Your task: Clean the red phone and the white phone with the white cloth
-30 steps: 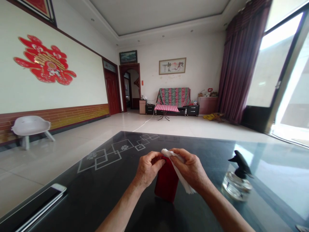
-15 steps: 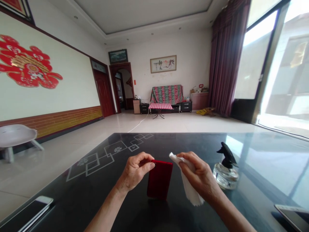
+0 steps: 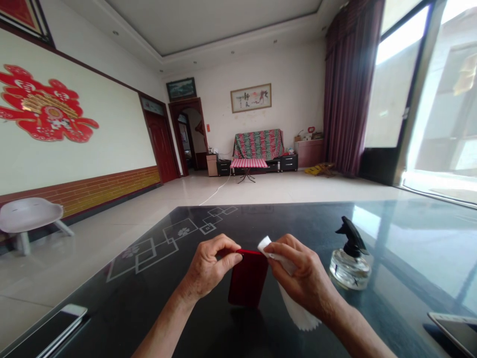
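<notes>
A red phone (image 3: 247,281) stands upright on its short edge on the black table (image 3: 149,308). My left hand (image 3: 208,263) pinches its top left corner between thumb and fingers. In my right hand (image 3: 298,266) is a white tissue (image 3: 298,308), bunched at the fingers and hanging down below the palm. The tissue's upper end and my right fingertips are at the phone's top right corner, apparently touching it. To the right of that hand stands a clear spray bottle (image 3: 350,271) with a black trigger head.
A white phone (image 3: 48,330) lies at the table's left edge, and another phone (image 3: 454,330) lies at the right edge. Beyond the table are a white chair (image 3: 32,216) on the left and a small striped table (image 3: 249,163) at the back.
My right hand has moved left with the tissue, from beside the red phone to its top right corner. My left hand keeps its pinch. The camera view has shifted slightly.
</notes>
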{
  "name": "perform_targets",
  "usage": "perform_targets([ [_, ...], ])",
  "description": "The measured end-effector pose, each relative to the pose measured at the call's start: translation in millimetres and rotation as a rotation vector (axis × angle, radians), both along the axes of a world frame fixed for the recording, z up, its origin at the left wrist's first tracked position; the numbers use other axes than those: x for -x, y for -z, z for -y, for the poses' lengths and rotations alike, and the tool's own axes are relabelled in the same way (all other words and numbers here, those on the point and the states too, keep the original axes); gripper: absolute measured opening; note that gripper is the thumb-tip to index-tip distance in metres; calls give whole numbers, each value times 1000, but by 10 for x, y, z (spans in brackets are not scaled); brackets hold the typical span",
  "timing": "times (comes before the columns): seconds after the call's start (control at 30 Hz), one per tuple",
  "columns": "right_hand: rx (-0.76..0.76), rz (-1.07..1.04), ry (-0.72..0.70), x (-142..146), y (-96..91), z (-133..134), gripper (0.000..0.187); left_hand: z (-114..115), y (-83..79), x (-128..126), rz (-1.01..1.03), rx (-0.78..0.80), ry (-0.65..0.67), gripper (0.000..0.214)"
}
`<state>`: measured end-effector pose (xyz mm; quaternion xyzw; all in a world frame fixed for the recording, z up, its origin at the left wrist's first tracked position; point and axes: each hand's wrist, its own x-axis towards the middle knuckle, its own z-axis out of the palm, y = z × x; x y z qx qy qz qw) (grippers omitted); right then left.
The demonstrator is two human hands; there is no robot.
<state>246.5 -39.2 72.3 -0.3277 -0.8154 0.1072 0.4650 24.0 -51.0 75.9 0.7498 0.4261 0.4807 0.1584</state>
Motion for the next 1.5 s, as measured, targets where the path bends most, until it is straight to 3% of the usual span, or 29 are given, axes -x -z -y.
perform_targets([
  [0.23,-38,-19,-12,-46,49,-58,15,26,-33,-41,-93,-57,-33,2],
  [0.77,-157,149,14,-16,1,10,25,72,-65,-133,-168,-47,-49,3],
  [0.97,-127,282,13,-111,-137,34,27,103,-107,-138,-183,-26,-1,3],
  [1.13,-86,272,107,-237,-236,26,25,92,-99,-126,-177,-28,1,3],
  [1.5,-57,257,-9,-91,-152,54,28,76,-73,-107,-168,-16,-6,4],
])
